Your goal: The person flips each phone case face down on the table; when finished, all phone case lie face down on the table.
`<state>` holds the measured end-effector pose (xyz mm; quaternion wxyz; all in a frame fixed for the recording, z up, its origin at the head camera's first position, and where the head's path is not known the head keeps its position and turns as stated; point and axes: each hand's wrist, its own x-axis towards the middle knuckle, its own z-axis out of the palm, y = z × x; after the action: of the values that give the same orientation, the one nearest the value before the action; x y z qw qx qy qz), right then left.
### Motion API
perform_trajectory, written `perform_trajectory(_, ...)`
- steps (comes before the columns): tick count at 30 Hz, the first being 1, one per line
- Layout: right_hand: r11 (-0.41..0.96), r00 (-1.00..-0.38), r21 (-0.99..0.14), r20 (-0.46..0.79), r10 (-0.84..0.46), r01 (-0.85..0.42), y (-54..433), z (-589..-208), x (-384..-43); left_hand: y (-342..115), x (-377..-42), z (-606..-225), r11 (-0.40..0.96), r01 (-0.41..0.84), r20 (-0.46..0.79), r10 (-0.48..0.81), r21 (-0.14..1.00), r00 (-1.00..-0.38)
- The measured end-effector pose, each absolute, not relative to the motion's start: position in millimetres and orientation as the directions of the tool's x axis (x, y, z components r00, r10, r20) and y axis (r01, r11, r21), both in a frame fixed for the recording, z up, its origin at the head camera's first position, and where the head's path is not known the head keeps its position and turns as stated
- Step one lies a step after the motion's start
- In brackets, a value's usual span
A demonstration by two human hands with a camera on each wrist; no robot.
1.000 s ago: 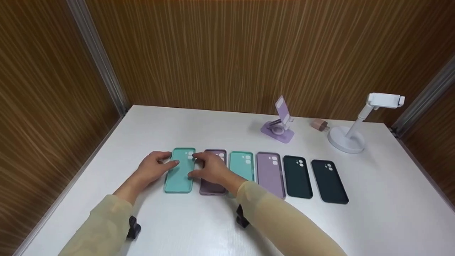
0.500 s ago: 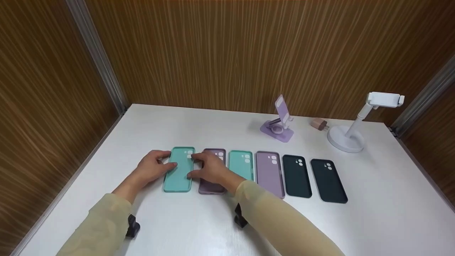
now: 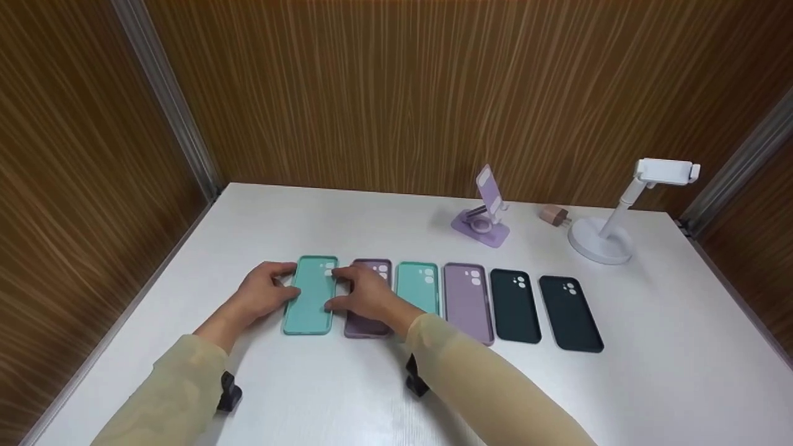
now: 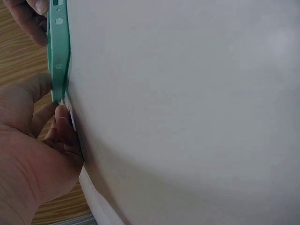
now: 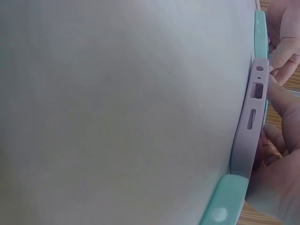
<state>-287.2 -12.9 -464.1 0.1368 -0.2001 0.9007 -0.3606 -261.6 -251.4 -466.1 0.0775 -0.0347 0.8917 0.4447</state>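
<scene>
In the head view a teal phone case (image 3: 311, 303) lies open side up at the left end of a row. My left hand (image 3: 263, 290) holds its left edge, index finger near the top corner and thumb on the rim. On the opposite edge my right hand (image 3: 367, 294) has its index fingertip by the camera cutouts and its thumb lower down. The right hand reaches over a dark purple phone case (image 3: 365, 327), hiding part of it. In the left wrist view the case's teal end (image 4: 59, 61) shows beside the left thumb; the other fingers are partly hidden.
Rightward along the row lie another teal case (image 3: 418, 288), a lilac case (image 3: 468, 297) and two dark cases (image 3: 515, 306) (image 3: 571, 314). Behind them stand a purple phone stand (image 3: 483, 217), a pink charger plug (image 3: 554, 215) and a white phone stand (image 3: 601, 240). Wood-grain panels (image 3: 372, 93) border the white table.
My left thumb has drawn back leftward from over the teal case to its rim. The right hand and the cases keep their places; the view shifts slightly.
</scene>
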Motion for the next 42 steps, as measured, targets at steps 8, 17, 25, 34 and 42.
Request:
perform_trajectory(8, 0.672, -0.889, -0.702, -0.126, -0.440, -0.233, -13, -464, -288, -249, -264, -455, 0.557, -0.160, -0.198, 0.008, 0.815, -0.980)
perform_trajectory(17, 0.673, -0.868, -0.663, -0.071, -0.492, -0.328, -16, -461, -288, -250, -262, -438, 0.532, -0.121, -0.165, 0.036, 0.838, -0.986)
perform_trajectory(25, 0.700, -0.883, -0.644, -0.079, -0.462, -0.309, -16, -462, -286, -243, -265, -425, 0.553, -0.096, -0.170, 0.085, 0.828, -0.982)
perform_trajectory(34, 0.699, -0.883, -0.616, -0.011, -0.469, -0.364, -19, -460, -285, -241, -267, -423, 0.546, -0.069, -0.151, 0.108, 0.835, -0.983)
perform_trajectory(42, 0.662, -0.867, -0.658, -0.027, -0.497, -0.359, -21, -459, -285, -238, -267, -424, 0.544, -0.076, -0.149, 0.091, 0.835, -0.985)
